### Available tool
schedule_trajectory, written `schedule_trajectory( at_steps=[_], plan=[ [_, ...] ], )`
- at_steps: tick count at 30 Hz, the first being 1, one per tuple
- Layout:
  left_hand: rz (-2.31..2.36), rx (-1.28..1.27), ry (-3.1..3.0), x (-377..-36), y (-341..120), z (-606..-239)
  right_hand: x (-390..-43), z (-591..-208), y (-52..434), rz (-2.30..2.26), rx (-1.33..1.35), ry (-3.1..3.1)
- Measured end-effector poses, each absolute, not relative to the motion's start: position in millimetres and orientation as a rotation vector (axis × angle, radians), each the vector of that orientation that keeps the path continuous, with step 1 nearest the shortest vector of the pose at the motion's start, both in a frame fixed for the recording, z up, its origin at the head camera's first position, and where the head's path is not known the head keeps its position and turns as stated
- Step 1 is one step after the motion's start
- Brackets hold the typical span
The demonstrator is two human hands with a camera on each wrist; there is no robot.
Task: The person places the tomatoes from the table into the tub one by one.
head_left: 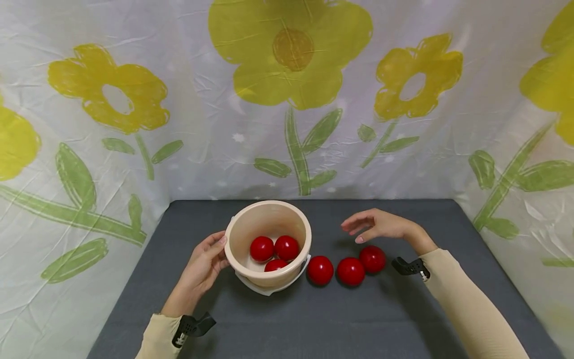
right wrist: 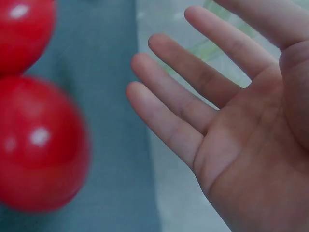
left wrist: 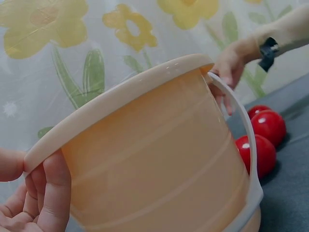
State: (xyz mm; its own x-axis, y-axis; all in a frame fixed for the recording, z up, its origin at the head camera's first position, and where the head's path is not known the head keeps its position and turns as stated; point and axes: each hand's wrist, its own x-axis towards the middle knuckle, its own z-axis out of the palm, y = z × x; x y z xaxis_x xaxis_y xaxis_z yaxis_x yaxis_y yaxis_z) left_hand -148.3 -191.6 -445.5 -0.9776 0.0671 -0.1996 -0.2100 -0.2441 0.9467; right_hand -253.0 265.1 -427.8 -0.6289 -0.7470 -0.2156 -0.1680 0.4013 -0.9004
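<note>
Item: bucket (head_left: 268, 244), small, round, cream-coloured plastic with a rolled rim and a thin white bail handle (left wrist: 244, 140) folded down along its side. It stands on the bench (head_left: 287, 319) a little left of centre, nearer the back edge than the front, tipped slightly toward the viewer. Walls smooth and faintly ribbed in the left wrist view. Judged light, stiff and somewhat slick; best taken at the rim or by the bail, with care that a tilt does not spill the contents.

Contents: three red balls (head_left: 274, 249), glossy, lying together on the bucket floor.

Loose stock: three more red balls in a row on the bench, just right of the bucket: one (head_left: 320, 269) beside its base, a second (head_left: 351, 271) touching or almost touching it, a third (head_left: 372, 259) just behind and to the right. Round, hard-looking, shiny; likely to roll at a nudge and slippery in a fingertip pinch, so a cupped grasp from above would suit.

Left hand (head_left: 203, 269): against the bucket's left wall, fingers curled on the side and thumb at the rim, steadying it.

Right hand (head_left: 381, 225): hovering over the rightmost ball, palm down, fingers spread and relaxed, holding nothing.

Both forearms wear cream sleeves with a black wrist strap.

Bench: dark grey cloth surface, matte.

Backdrop: creased white sheet (head_left: 287, 99) printed with yellow flowers and green leaves, hung behind and along both side edges.
</note>
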Motion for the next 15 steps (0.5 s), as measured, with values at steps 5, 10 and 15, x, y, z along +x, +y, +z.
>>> schedule_trajectory(
  at_steps=[5, 10, 15],
  plan=[
    [2.339, -0.173, 1.816, -149, -192, -446, -242, -451, 284, -1.142, -0.73, 2.124],
    [2.346, -0.169, 1.801, -149, -192, -446, -231, -466, 295, -1.078, -0.748, 2.199],
    [2.343, -0.177, 1.803, -149, -192, -446, -223, -474, 300, -1.088, -0.693, 2.198]
  ],
)
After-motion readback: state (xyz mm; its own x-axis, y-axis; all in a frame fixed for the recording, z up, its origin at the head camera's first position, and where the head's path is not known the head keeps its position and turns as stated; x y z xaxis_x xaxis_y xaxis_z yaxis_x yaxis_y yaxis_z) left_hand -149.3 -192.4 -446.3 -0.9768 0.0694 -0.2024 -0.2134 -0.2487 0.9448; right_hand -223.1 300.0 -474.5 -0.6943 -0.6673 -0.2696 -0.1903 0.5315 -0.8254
